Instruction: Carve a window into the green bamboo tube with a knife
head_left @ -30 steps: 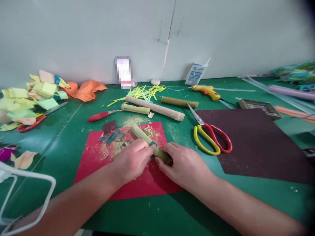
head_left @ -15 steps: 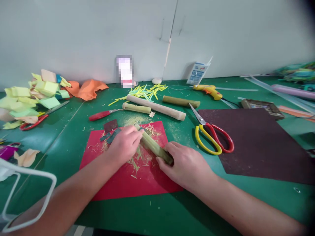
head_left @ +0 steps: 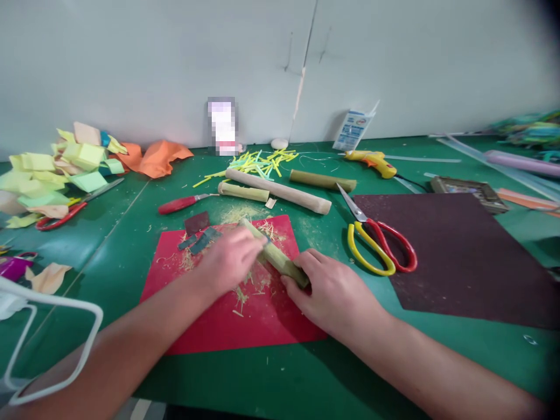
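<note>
A pale green bamboo tube lies slanted above a red sheet. My right hand is wrapped round its near end. My left hand, slightly blurred, is pinched at the tube's upper part, pressing a small dark scrap of sandpaper against it; most of that scrap is hidden by the fingers. Other dark sandpaper pieces and a brown piece lie left of the tube. Fibrous shavings are strewn over the red sheet and beyond its far edge.
Beyond lie a red-handled tool, a short bamboo piece, a long pale stick and a darker bamboo tube. Scissors rest partly on a dark sheet at right. A yellow glue gun is farther back.
My left hand has slid along the tube toward my right hand, down and to the right. The tube and right hand have shifted very slightly.
</note>
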Tool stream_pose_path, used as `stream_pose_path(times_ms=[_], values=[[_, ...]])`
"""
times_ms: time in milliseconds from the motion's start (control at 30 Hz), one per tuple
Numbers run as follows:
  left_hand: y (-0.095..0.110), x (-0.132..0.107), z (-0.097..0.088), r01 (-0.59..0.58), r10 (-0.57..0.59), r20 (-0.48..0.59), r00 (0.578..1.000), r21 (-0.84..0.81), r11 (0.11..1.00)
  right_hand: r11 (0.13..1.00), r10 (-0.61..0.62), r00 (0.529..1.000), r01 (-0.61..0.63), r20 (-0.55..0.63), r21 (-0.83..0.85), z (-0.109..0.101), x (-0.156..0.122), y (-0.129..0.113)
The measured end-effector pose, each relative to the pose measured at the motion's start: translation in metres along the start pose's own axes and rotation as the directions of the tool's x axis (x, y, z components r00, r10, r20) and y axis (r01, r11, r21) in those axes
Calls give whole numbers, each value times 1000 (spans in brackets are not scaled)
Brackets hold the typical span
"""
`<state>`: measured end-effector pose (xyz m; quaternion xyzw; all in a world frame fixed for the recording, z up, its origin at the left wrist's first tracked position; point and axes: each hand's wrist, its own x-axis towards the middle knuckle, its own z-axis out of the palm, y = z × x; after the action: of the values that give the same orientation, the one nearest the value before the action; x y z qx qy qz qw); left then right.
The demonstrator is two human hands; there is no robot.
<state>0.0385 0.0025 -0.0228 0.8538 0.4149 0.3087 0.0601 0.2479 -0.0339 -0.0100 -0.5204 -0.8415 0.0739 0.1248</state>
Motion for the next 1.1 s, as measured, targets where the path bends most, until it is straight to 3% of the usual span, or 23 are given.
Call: stream_pose_path(times_ms=[67,133,267,333,433,600,733,900,1033,1100], values=[[-6,3,-3,66,-63,-86,994,36,997,1000,-1,1000,1,-15,10,-1,0,-1],[-5,2,-5,92,-87,-104,991,44,995,1000,3,1000,-2,-27,22,-1,0,-3],[10,-6,-2,-2,3,49,999,-20,1000,1000,-4,1000,4,-13,30,-2,-2,-6],[12,-8,-2,-4,5,50,999,-22,1000,1000,3,1000,-3,-10,13,-1,-3,-7],[9,-7,-2,42,-40,-40,998,45,998,1000,8,1000,-9,-12,-26,-1,-3,-6],[11,-5,-2,-35,32,112,993,28,999,999,2,1000,-2,-9,-43,-2,-2,-6],[8,-2,-2,42,-37,-53,998,98,994,998,17,1000,-17,0,-57,-4,-3,-6],[10,-6,-2,-32,30,124,992,14,999,999,16,1000,-15,8,-30,-4,-3,-7],[3,-6,-4,90,-86,-49,995,88,992,999,34,999,-34,15,-40,-3,-3,-7],[6,-6,-4,64,-65,8,998,85,994,999,29,999,-28,24,-33,-3,-3,-7]])
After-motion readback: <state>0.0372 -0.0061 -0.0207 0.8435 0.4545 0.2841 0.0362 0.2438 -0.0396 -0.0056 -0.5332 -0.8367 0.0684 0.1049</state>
